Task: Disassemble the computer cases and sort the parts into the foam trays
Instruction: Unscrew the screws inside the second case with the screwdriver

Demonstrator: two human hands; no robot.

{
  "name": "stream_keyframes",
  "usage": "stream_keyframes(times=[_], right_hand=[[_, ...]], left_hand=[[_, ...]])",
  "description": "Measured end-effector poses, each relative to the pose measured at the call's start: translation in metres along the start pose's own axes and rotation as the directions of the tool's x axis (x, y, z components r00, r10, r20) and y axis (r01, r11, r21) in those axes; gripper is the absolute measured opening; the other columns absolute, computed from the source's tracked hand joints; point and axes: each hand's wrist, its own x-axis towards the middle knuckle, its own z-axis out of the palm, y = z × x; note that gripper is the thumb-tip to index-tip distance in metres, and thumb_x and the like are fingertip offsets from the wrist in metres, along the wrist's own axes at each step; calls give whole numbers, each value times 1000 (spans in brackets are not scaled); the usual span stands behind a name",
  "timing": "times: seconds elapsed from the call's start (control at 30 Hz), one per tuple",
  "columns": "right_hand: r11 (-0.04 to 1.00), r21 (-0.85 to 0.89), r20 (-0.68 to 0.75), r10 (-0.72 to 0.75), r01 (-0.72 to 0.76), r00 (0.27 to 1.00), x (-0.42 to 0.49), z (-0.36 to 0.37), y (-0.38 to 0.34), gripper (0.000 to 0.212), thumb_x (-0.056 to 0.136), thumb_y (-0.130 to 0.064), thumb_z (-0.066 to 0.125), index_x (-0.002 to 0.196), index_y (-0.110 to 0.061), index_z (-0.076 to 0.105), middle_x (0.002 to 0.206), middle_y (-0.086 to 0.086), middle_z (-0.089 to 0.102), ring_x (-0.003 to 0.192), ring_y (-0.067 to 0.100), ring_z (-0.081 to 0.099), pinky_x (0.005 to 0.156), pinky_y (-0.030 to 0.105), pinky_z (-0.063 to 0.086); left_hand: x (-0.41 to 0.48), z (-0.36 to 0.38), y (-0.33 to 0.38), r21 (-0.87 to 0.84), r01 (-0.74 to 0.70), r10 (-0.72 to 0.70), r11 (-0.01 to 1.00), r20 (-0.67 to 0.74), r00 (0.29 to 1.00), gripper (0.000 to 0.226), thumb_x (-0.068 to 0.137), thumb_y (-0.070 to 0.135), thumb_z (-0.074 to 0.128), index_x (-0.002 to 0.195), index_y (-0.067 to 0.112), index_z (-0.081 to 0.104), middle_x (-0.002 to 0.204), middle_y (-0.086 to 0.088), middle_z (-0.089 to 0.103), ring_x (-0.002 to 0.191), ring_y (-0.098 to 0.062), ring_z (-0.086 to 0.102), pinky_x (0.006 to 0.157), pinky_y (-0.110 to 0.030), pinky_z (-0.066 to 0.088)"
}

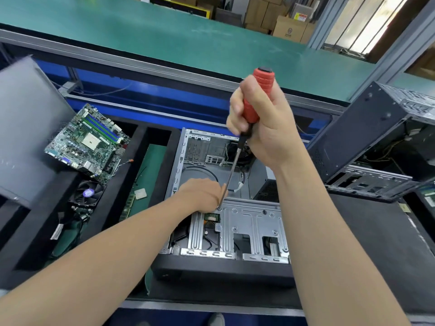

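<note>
I take the open computer case (179, 161) as my landmark. It lies on its side on the bench, with its inside facing up. The thing of this step, I judge, is the metal drive cage (249, 220) in the near part of the case, fixed by a small screw (219, 208) at its far left corner.

The cage is thin stamped steel. I expect it to be stiff and light, with sharp edges, so I would take it by a flat folded rim and not by the cut-outs. The screw is tiny and may slip down into the case.

My right hand (266, 130) is clenched round the red handle of the screwdriver (253, 102), above the case. The thin shaft slants down and its tip sits on the screw. My left hand (200, 194) is low inside the case, just left of the shaft near the tip. I cannot tell whether its fingers pinch the shaft or only guide it, because the back of the hand hides them.

Left of the case, the black foam tray (138, 147) holds a motherboard (87, 142) and a fan (88, 192)
</note>
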Motion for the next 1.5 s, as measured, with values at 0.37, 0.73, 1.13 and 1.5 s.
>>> stream_keyframes(times=[0.37,0.73,1.13,1.5], right_hand=[[939,-340,-648,-194,-52,737,-3,42,3,42,91,-24,81,65,-21,47,58,-6,45,56,18,40,57,34,39],[883,389,605,-29,-264,796,15,-19,8,29,89,-9,72,75,-16,48,54,-5,41,35,8,22,37,17,18],[938,-346,-439,-164,2,883,-13,10,-5,15,93,-25,76,99,-15,67,85,-4,69,77,21,68,75,35,59],[995,-72,-214,55,-72,975,10,10,-1,44,96,-16,69,65,-22,38,52,-2,29,39,14,20,41,20,22]], left_hand=[[1,2,-1,-9,31,-31,999,24,999,44,84,-3,40,126,9,50,78,-3,53,64,-20,50,63,-39,49],[-3,-4,1,-8,-9,9,1000,11,1000,19,86,-1,43,81,12,29,77,-6,52,63,-24,48,65,-41,50],[-2,-4,2,31,2,-4,1000,51,999,43,89,-3,40,129,10,46,80,-5,53,72,-27,57,70,-42,55],[2,1,-2,19,11,-12,1000,46,999,51,90,-1,39,139,14,43,80,-4,54,67,-21,52,54,-35,43]])
